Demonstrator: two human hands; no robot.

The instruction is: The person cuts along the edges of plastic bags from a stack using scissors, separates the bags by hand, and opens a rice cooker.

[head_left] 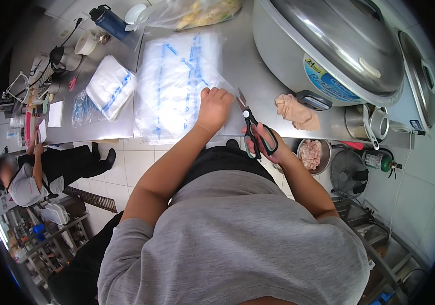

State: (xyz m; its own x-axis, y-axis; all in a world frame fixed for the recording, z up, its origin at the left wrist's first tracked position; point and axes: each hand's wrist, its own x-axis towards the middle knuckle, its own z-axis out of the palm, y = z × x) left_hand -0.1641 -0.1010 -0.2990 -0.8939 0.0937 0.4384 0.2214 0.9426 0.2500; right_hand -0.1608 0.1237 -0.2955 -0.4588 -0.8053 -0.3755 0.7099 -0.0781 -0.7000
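Note:
Black-handled scissors (248, 119) are in my right hand (267, 143), whose fingers are at the handle loops. Their blades point away from me, slightly apart, just right of my left hand (214, 108). That left hand is closed, fingers curled, over the right edge of a stack of clear plastic bags (172, 86) with blue print. A corner of plastic stretches out beside its fingertips, and it appears pinched there; the exact grip is partly hidden. The stack lies flat on the steel table (238, 46).
A large lidded pot (283, 56) and a crumpled tan cloth (297, 112) are at right. Folded bags (110, 86), pink scissors (73, 83) and a blue bottle (108, 21) are left. Below stand a bowl of raw meat (310, 154) and a fan (348, 173). Another person (29, 178) works far left.

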